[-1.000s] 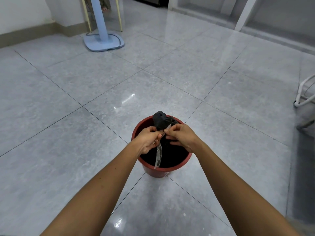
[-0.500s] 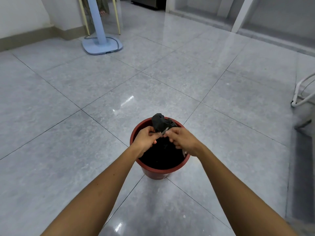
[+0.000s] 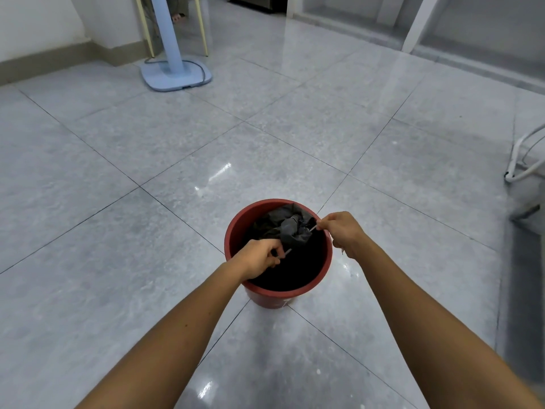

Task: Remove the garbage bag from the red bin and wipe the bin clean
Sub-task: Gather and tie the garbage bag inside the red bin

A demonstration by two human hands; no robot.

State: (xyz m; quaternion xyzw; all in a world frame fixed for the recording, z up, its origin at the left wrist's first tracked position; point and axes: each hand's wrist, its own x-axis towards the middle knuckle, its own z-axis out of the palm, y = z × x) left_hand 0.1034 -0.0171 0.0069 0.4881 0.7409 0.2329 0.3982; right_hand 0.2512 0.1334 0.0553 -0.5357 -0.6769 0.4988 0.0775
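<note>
Left hand (image 3: 261, 256) grip pinched on clear tie strip (image 3: 287, 251), right hand (image 3: 342, 228) pinching its other end, black garbage bag (image 3: 290, 228) in red bin (image 3: 236, 228)

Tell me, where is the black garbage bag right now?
In the head view, the garbage bag sits bunched inside the red bin on the floor, between the left hand and right hand.

Hands drawn apart since a second ago: left hand (image 3: 261, 258) now low over the near-left of the bin (image 3: 236, 228), right hand (image 3: 342, 231) out past its right rim. Each pinching a thin strip end, no longer meeting at the bag (image 3: 290, 228) neck. Bag top lower, flatter.
</note>
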